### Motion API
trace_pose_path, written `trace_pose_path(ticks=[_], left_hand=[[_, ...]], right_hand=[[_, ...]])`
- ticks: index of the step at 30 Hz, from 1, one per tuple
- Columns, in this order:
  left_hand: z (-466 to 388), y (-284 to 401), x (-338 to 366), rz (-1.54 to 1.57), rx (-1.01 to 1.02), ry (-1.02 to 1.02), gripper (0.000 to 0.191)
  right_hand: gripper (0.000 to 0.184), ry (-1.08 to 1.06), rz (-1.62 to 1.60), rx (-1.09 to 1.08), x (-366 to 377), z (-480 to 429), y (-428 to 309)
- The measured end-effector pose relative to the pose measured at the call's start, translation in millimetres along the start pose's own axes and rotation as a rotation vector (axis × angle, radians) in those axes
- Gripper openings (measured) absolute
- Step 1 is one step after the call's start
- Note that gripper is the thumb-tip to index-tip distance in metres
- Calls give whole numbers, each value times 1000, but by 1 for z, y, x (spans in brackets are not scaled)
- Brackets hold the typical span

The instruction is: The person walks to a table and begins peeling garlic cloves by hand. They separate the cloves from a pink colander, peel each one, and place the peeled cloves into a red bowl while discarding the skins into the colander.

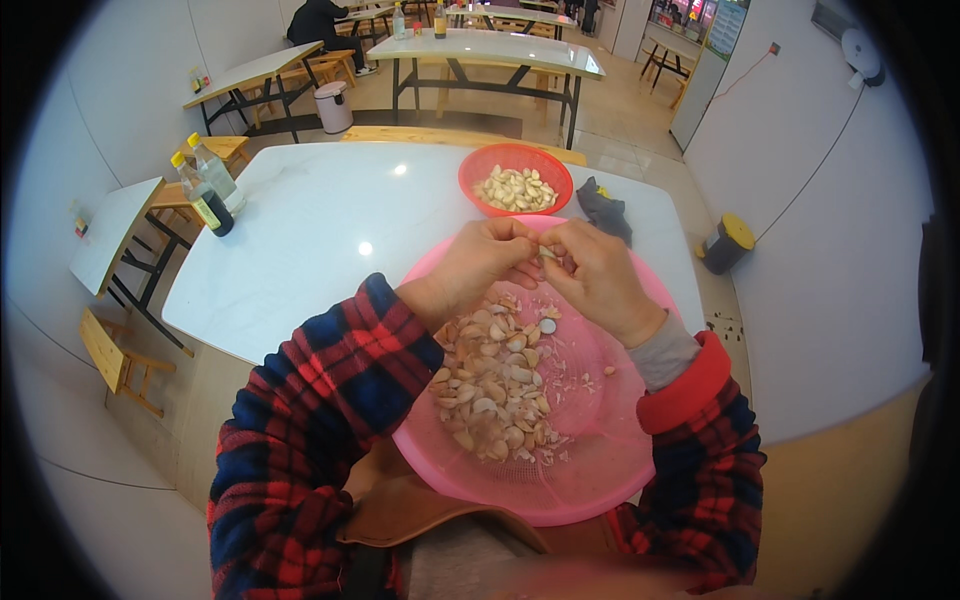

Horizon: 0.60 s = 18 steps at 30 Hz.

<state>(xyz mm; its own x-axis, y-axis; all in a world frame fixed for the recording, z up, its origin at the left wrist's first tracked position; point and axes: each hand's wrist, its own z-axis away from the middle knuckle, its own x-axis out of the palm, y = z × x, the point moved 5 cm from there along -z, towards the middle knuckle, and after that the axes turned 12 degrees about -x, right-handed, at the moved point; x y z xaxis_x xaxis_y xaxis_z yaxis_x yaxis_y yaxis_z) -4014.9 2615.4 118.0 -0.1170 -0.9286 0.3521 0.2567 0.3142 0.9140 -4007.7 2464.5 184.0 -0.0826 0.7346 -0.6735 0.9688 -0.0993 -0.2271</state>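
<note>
My left hand and my right hand meet over the far part of a large pink plastic colander. Between the right thumb and fingers is a pale garlic clove; my left fingertips pinch at its near side, partly hiding it. Below the hands, many unpeeled garlic cloves fill the colander's left half, with flakes of papery garlic skin scattered beside them. A small round whitish disc lies at the pile's edge. Beyond, a red plastic basket holds peeled garlic cloves.
A white table carries the basket; the colander's near side overhangs my lap. Two yellow-capped bottles stand at its left edge. A dark crumpled cloth-like item lies right of the basket. A yellow-lidded bin stands by the right wall. A person sits far off.
</note>
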Motion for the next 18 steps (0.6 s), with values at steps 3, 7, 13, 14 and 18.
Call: trace_pose_path(ticks=[3,7,13,14,18], left_hand=[[2,4,-2,-60,56,39,11],[4,8,3,-19,121,-9,12],[8,12,7,-5,158,-26,15],[8,13,7,5,162,-46,15],[7,13,7,-47,160,-33,17]], right_hand=[[21,23,-194,174,4,4,10],[23,104,-254,175,4,5,15],[20,170,-224,105,3,3,17],[19,155,-202,131,3,4,18],[18,154,-159,95,1,3,17]])
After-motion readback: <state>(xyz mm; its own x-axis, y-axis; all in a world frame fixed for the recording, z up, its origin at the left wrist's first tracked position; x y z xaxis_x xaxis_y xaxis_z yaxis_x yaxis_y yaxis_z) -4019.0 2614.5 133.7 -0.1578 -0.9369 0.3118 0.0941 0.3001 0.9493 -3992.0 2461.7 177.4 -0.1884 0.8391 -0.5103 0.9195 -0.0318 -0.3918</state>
